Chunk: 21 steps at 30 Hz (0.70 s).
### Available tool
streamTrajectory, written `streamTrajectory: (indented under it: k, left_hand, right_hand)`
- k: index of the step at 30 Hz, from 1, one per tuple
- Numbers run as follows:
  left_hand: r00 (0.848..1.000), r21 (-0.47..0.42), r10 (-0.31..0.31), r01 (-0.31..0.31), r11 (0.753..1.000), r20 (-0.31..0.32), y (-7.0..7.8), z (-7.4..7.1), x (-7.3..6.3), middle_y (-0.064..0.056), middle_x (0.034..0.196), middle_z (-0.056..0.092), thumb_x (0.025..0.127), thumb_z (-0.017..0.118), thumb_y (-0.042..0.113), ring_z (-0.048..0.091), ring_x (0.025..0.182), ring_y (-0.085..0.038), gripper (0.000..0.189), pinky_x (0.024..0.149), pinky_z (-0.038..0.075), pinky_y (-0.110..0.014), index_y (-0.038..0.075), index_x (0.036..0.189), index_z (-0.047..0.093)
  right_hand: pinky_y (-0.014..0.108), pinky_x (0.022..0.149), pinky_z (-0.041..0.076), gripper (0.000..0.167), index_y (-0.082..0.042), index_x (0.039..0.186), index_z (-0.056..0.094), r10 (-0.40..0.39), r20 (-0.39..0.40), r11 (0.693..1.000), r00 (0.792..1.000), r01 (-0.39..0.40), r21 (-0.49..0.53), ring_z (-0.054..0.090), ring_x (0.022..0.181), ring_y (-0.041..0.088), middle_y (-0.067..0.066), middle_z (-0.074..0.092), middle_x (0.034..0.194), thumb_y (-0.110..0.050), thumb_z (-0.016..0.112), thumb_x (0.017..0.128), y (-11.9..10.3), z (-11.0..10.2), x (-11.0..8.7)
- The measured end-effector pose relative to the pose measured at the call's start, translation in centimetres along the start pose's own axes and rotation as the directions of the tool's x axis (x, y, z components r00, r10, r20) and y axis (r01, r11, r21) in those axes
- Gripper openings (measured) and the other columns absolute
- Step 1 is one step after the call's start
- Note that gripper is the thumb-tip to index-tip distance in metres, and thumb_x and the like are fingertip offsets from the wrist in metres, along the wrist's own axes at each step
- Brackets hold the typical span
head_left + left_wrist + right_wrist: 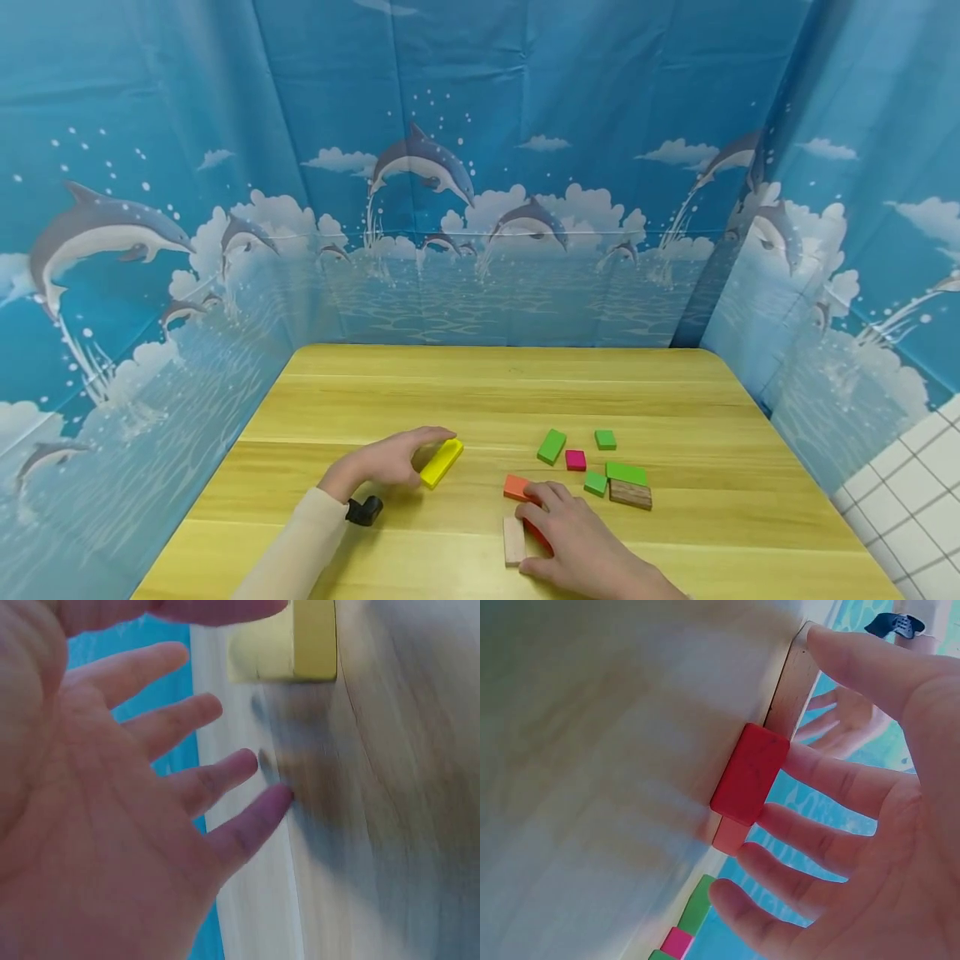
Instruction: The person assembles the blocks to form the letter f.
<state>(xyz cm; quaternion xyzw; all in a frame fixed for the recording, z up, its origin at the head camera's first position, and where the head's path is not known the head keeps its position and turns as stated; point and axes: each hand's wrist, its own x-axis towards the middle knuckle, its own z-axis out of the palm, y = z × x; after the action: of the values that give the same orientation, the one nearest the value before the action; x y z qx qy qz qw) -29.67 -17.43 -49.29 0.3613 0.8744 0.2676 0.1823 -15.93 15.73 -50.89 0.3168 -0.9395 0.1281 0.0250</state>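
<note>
A yellow block (442, 462) lies on the table beside my left hand (393, 458). The left hand's fingers are spread and fairly straight in the left wrist view, the thumb close to the yellow block (281, 645). My right hand (573, 542) holds a pale wooden block (513, 542), thumb at its near end and index finger by its far end. A red block (750, 772) lies alongside, mostly hidden under the hand in the head view. Just beyond is an orange block (515, 487), close to the right fingertips.
Right of centre lie several blocks: a green one (551, 447), a pink one (575, 460), small green squares (605, 440), and a long green one (626, 474) against a brown wood-grain one (630, 493). A dolphin curtain (480, 283) surrounds the table (480, 383).
</note>
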Motion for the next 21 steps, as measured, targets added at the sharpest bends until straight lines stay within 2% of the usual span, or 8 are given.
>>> streamTrajectory:
  k: [5,10,21]
  left_hand:
    - [0.999,0.017,-0.002,0.001,1.0,0.046,-0.6,0.0,0.5,-0.003,0.166,0.024,0.07,0.066,-0.009,0.023,0.15,-0.027,0.097,0.115,0.03,-0.054,0.022,0.157,0.037]
    - [0.998,0.065,0.014,-0.018,0.998,0.064,-0.6,0.0,0.8,-0.001,0.165,0.025,0.073,0.071,-0.007,0.023,0.149,-0.027,0.091,0.113,0.031,-0.054,0.022,0.154,0.044]
    - [1.0,0.134,-0.017,0.015,0.991,0.014,-0.1,0.1,1.4,0.001,0.159,0.037,0.079,0.083,0.006,0.033,0.145,-0.026,0.079,0.113,0.034,-0.049,0.021,0.149,0.051]
  right_hand:
    - [0.052,0.087,0.051,0.056,-0.023,0.126,0.065,0.001,-0.009,1.0,1.0,-0.001,0.007,0.047,0.125,0.026,0.003,0.05,0.14,-0.061,0.071,0.086,0.1,0.2,0.1]
    - [0.053,0.088,0.051,0.054,-0.023,0.124,0.065,-0.006,-0.033,1.0,0.999,0.006,-0.001,0.048,0.125,0.026,0.003,0.051,0.14,-0.059,0.073,0.085,0.2,0.4,0.2]
    - [0.053,0.09,0.05,0.053,-0.023,0.124,0.065,0.01,-0.032,1.0,0.999,-0.011,-0.011,0.047,0.126,0.025,0.003,0.05,0.14,-0.057,0.074,0.085,0.2,0.7,0.4]
